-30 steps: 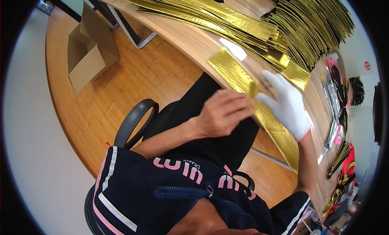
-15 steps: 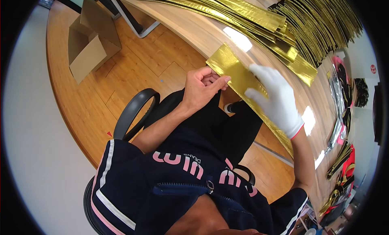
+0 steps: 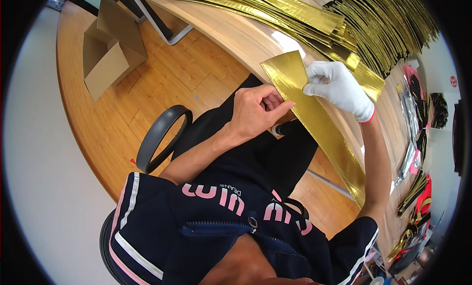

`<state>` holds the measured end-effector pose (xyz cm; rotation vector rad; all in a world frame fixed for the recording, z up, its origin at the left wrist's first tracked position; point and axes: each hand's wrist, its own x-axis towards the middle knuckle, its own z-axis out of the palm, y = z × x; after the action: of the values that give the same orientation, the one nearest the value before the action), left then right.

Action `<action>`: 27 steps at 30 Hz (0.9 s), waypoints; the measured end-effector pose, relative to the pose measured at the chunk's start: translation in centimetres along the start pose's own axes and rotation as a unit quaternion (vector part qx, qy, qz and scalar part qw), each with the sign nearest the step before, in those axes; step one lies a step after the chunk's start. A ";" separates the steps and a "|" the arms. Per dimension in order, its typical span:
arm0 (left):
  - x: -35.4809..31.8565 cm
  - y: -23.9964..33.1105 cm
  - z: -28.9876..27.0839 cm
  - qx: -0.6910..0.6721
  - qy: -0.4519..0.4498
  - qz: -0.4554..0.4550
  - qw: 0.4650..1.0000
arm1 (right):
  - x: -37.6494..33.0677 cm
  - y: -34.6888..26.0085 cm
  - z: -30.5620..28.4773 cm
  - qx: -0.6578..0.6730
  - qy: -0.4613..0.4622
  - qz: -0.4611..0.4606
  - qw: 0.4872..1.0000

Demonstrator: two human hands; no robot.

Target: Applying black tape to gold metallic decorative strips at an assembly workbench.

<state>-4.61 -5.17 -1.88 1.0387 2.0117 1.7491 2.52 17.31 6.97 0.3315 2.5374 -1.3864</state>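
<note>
A long, shiny gold fabric strip [image 3: 319, 123] slants along the table edge, its far end raised toward the table and its near end running down beside my right forearm. My bare left hand [image 3: 258, 110] pinches the strip's left edge between thumb and curled fingers. On the opposite edge, my right hand [image 3: 339, 86], in a white glove with a red cuff, grips the strip between thumb and fingertips. The strip looks flat between the two hands; its underside is hidden.
Long gold strips [image 3: 255, 10] lie stacked at the far side of the wooden table [image 3: 246, 37], beside a thick row of gold-and-black pieces [image 3: 388, 29]. Silver and pink packages [image 3: 410, 137] lie at the right. An open cardboard box [image 3: 113, 49] stands on the floor, left of a chair armrest [image 3: 164, 137].
My gloved right hand has gone from spread over the strip to pinching its right edge. The strip has shifted slightly right and turned, and my left hand has moved right with it.
</note>
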 end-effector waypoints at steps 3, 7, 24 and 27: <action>-0.2 0.5 0.5 0.019 0.012 0.016 1.000 | -0.2 -0.4 -0.1 -0.014 0.003 -0.012 1.000; -0.3 0.5 0.8 0.039 0.024 0.045 0.998 | -0.2 0.2 -0.3 -0.058 0.002 -0.100 0.993; -0.4 2.2 1.2 0.139 0.032 0.146 0.979 | 0.4 1.0 -1.5 -0.146 -0.017 -0.185 0.972; -0.5 2.2 1.4 0.151 0.036 0.171 0.973 | 0.1 0.8 -1.3 -0.138 -0.003 -0.203 0.969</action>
<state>-2.64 -4.49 -0.30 1.5179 2.3068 1.6856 2.54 18.82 7.04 -0.2573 2.8522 -1.1151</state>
